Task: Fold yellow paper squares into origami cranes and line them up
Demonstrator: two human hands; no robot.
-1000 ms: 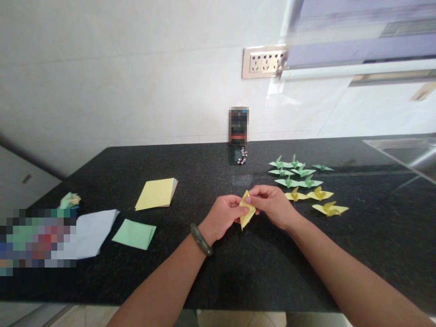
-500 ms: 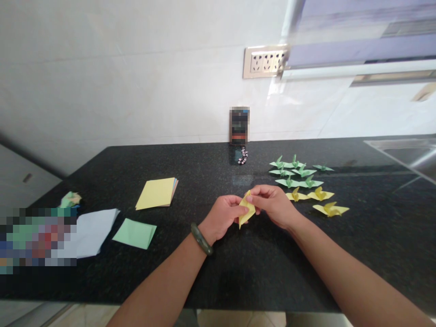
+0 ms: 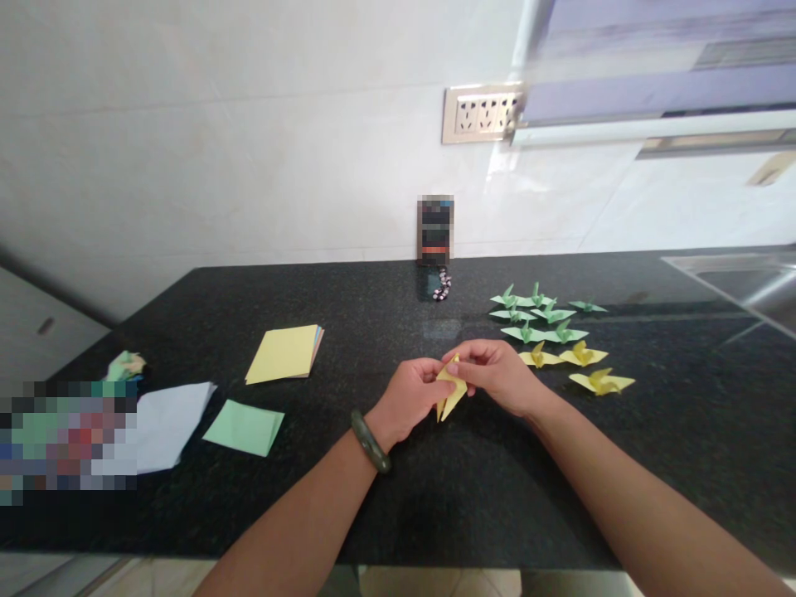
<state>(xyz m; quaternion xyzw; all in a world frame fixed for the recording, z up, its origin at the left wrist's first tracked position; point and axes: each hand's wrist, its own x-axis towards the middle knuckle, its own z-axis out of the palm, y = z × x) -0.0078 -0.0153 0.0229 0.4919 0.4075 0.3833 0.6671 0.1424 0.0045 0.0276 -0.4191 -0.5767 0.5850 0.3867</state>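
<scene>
A folded piece of yellow origami paper is pinched between my two hands above the dark countertop, with two narrow points hanging toward me. My left hand grips its left side, thumb lying across the front. On the upper right edge, my right hand closes with thumb and fingers; the fingers behind the paper are partly hidden. Just right of my right hand stand several yellow paper cranes, and behind them several green paper cranes in loose rows.
Left of my hands lie a stack of square paper, yellow on top, and a green folded sheet. Farther left are white paper and crumpled paper. A phone-like device leans on the wall. A sink edge is at right.
The yellow paper's lower end has parted into two points where it looked like one. My left thumb has shifted slightly on it; both hands keep their hold.
</scene>
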